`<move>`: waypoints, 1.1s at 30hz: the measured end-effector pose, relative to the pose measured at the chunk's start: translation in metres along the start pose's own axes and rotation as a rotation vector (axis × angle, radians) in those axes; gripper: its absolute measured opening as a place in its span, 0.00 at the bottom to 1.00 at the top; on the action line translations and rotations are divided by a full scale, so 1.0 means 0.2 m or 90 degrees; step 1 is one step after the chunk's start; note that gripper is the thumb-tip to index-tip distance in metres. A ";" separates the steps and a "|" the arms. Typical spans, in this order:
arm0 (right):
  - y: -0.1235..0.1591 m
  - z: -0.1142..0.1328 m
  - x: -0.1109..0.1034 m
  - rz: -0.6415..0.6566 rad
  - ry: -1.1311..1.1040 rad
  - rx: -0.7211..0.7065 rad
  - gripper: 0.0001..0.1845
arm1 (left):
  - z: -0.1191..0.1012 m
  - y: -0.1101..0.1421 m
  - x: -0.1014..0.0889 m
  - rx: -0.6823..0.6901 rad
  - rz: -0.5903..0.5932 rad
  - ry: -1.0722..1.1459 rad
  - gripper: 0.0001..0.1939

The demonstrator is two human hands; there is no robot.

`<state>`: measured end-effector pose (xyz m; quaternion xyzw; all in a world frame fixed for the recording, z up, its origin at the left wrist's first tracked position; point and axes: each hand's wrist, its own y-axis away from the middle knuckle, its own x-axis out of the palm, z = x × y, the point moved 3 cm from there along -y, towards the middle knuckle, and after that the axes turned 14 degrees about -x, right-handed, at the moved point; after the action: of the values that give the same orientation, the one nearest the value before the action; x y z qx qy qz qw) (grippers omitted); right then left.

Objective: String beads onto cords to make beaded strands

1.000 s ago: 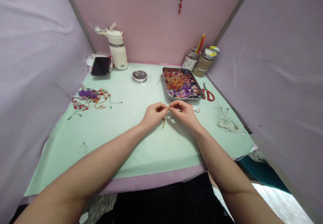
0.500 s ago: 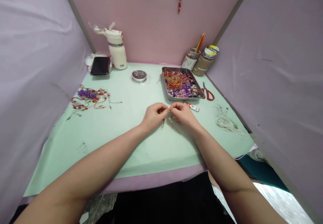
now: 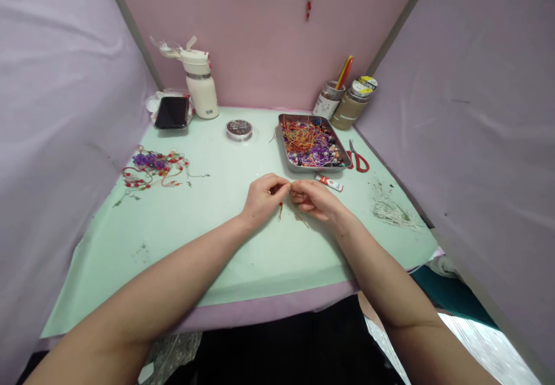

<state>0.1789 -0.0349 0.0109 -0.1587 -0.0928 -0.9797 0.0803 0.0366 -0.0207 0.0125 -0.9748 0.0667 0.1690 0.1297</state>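
Fingertip to fingertip above the middle of the table, both my hands are closed in a pinch. Between them runs a thin orange-brown cord (image 3: 280,213), whose looped end with a small red bead hangs below my left hand (image 3: 263,201). My right hand (image 3: 315,199) pinches the same cord close by, its other fingers curled. Loose cord ends trail beneath the right hand. Exactly what lies between the fingertips is too small to make out. Just behind the right hand lies a small red-and-white tube (image 3: 329,183).
A metal tray (image 3: 314,169) of beads and cords stands behind my hands. Red-handled scissors (image 3: 361,163) and white strings (image 3: 392,213) lie right. A spool (image 3: 239,130), bottle (image 3: 203,96), phone (image 3: 172,113) and beaded strands (image 3: 151,165) are left; jars (image 3: 349,110) stand back right.
My right hand has turned and its fingers have shifted, uncovering more of the red-and-white tube. The left hand stays nearly in place with the cord.
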 end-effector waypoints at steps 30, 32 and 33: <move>0.00 0.04 -0.03 -0.091 0.299 -0.220 0.11 | 0.06 -0.03 0.06 -0.330 0.203 0.318 0.15; 0.00 0.04 -0.03 -0.083 0.292 -0.216 0.12 | 0.06 -0.03 0.06 -0.328 0.207 0.327 0.16; 0.00 0.04 -0.03 -0.078 0.292 -0.214 0.12 | 0.06 -0.03 0.06 -0.329 0.207 0.328 0.16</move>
<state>0.1873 -0.0329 0.0155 0.0618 0.0824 -0.9946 0.0124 0.0454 -0.0120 -0.0017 -0.9625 0.2060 -0.0515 -0.1690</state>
